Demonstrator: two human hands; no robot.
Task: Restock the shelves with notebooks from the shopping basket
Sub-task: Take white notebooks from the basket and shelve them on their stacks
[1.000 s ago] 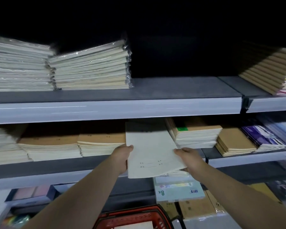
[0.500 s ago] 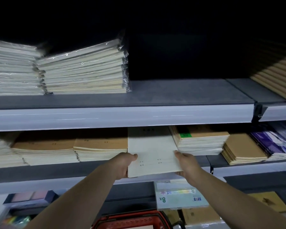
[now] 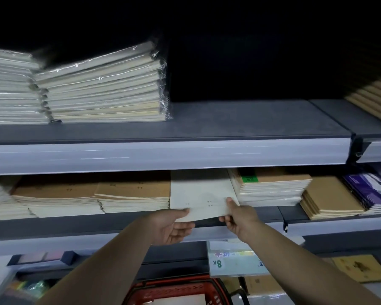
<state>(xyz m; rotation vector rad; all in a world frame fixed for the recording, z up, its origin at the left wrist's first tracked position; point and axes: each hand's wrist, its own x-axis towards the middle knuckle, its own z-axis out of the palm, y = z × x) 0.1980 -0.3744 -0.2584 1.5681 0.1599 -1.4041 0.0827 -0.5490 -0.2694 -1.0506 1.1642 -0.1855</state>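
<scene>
As the notebook (image 3: 198, 192) slides deeper, it's nearly home — most of it now lies on the shelf (image 3: 75, 225).
It sits in the gap between the brown stack (image 3: 132, 194) and the right stack (image 3: 271, 190). Left hand (image 3: 172, 226) has slackened: palm up, fingers loose, just touching the near edge. Right hand (image 3: 240, 219) pinches the near right corner, thumb on top — one last push should seat it. Basket (image 3: 178, 290) waits below.

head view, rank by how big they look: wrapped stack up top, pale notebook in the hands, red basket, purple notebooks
1. wrapped stack
2. pale notebook and red basket: about alike, basket cut off by the frame
3. purple notebooks
</scene>
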